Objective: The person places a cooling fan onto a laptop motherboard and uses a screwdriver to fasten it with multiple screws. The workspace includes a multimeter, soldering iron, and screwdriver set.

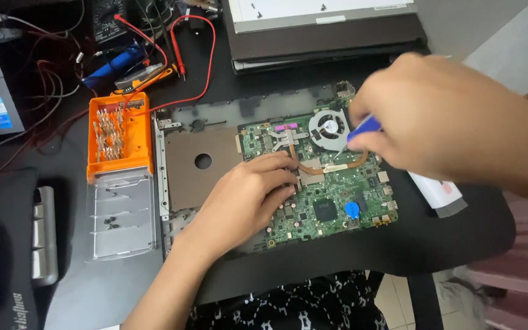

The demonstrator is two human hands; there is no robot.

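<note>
One green circuit board (331, 195) is seen seated in one opened laptop base (200, 165) on the dark counter (447, 238), and it serves as the landmark. The left hand (245, 201) is laid flat on the board's left half, its fingers (279, 165) spread open and pressed beside one copper heat pipe (331, 166). One blue-handled screwdriver (362, 129) is gripped in the closed fingers of the right hand (441, 122), above the board's upper right, with its tip set down on the heat pipe's bracket just below one round fan (330, 127). One blue disc (352, 209) is seen on the board's lower right. Well to the left of the board, one orange bit case (119, 131) is lying open with one clear lid (121, 214).
</note>
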